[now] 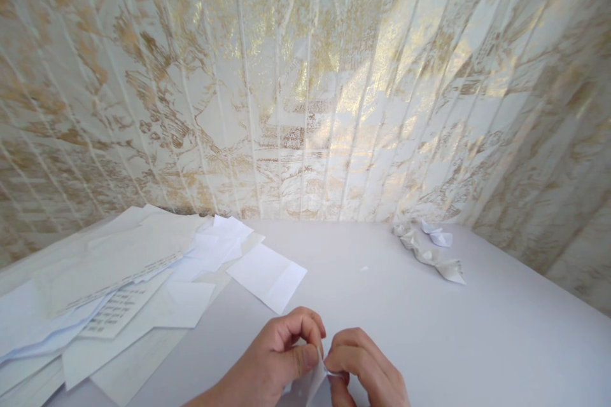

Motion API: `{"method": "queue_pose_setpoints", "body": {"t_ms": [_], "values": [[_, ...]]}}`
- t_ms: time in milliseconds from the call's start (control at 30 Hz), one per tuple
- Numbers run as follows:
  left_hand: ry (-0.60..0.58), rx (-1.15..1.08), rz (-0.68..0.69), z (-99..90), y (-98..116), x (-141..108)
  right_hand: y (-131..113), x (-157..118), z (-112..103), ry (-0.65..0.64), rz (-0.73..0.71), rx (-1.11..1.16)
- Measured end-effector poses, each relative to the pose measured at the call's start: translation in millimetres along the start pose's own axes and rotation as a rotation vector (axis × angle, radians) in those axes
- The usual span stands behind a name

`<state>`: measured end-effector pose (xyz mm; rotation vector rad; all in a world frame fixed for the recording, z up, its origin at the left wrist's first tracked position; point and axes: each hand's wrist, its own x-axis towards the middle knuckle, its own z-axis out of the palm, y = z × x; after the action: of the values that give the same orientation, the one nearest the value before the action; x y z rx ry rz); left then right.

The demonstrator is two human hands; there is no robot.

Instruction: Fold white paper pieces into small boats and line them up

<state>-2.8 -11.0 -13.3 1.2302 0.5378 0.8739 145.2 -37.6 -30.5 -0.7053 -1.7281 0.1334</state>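
Note:
At the bottom middle, my left hand (pixel 281 356) pinches a small piece of white paper (pixel 316 383) between thumb and forefinger. Facing it, my right hand (pixel 365 369) grips the same paper from the other side, its fingers curled close to the left fingertips. The paper looks folded; much of it is hidden behind the fingers and its lower part runs toward the frame's bottom edge. Just beyond my hands lies a flat white sheet (pixel 267 276) with a crease near one end.
Loose, overlapping paper sheets (pixel 138 331), some printed, spread over the table's left side. At the back right sit several small folded paper pieces (pixel 424 251). A tiny paper scrap (pixel 364 268) lies on the white table (pixel 477 343). A patterned curtain (pixel 296 89) hangs behind.

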Motion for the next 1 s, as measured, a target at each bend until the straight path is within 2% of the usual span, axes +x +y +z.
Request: {"method": "queue_pose_setpoints", "body": {"t_ms": [367,600,800,1000], "values": [[0.008,0.098,0.011,2.0,4,-2,-8,2,4,0.107,0.109,-0.033],[0.028,-0.03,0.026,7.1,-6,-2,-8,3,1,0.062,0.126,-0.001],[0.061,0.017,-0.007,7.7,-6,-4,-4,0,-1,0.029,0.103,-0.015],[-0.024,-0.152,-0.061,4.9,-9,-3,-1,-2,1,-0.002,0.07,0.009]]}}
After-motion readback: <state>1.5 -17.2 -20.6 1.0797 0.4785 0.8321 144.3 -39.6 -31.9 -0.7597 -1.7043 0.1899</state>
